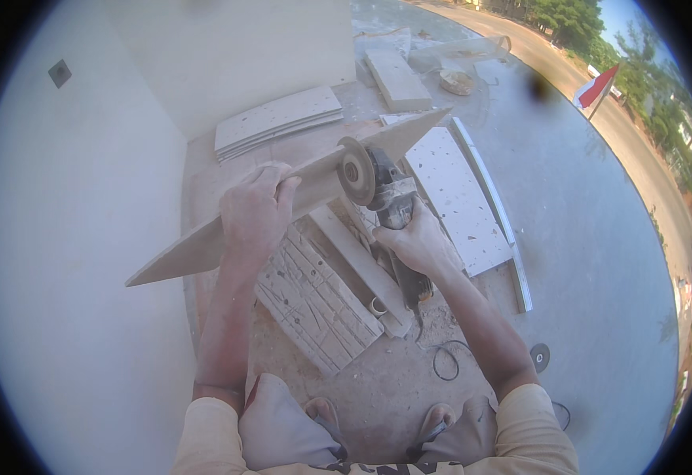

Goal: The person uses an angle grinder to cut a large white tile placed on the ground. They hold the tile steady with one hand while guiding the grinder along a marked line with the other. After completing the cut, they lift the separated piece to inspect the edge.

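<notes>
My left hand [259, 207] is closed over the upper edge of a long grey tile piece [321, 178], which tilts up from lower left to upper right and tapers at both ends. In my right hand [425, 241] is a dusty black angle grinder [397, 210], gripped around its body. Its round cutting disc [356, 172] stands at the tile's edge, right of my left hand; whether it touches or spins I cannot tell. From the grinder's lower end a cord [419, 321] runs down to the floor.
Beneath lie a scored board [314, 305] and a narrow plank [362, 265]. A speckled white tile [461, 202] and a metal straightedge [484, 186] are on the right. Stacked tiles [279, 123] lie by the wall [77, 198]. A loose disc [540, 358] rests near my right elbow.
</notes>
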Demonstrator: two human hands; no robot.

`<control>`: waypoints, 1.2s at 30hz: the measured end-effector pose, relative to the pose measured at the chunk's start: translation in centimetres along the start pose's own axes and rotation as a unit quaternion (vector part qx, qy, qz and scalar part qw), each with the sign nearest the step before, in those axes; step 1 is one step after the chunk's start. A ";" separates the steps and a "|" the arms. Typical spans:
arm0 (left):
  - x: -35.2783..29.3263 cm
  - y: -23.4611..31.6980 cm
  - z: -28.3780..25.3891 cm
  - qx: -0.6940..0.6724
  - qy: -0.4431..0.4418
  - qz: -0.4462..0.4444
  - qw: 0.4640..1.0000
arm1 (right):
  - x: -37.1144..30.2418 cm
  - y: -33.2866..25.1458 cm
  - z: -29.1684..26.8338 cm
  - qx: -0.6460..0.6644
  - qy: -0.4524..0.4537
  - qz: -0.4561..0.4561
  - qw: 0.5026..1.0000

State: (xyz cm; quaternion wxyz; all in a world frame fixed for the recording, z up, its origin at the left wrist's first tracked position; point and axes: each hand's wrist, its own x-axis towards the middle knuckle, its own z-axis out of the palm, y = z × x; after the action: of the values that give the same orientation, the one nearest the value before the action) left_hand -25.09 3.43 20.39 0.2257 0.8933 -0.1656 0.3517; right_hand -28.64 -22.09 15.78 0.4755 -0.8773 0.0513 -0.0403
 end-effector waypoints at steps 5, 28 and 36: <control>0.0 0.2 -0.2 -0.004 -0.007 0.000 1.000 | 0.0 0.0 -0.2 -0.027 0.009 0.002 1.000; -0.9 0.5 -0.3 -0.001 -0.017 -0.015 1.000 | -1.9 -0.7 -1.0 -0.006 -0.005 0.034 0.999; -1.0 1.0 -0.3 0.003 -0.021 -0.015 1.000 | -1.6 -0.8 -1.0 -0.004 -0.014 0.035 0.999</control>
State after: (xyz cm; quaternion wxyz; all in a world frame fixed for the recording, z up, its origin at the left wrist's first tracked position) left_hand -26.40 2.91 20.20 0.2247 0.9036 -0.1562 0.3296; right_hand -30.29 -22.32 16.95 0.4740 -0.8773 0.0750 -0.0109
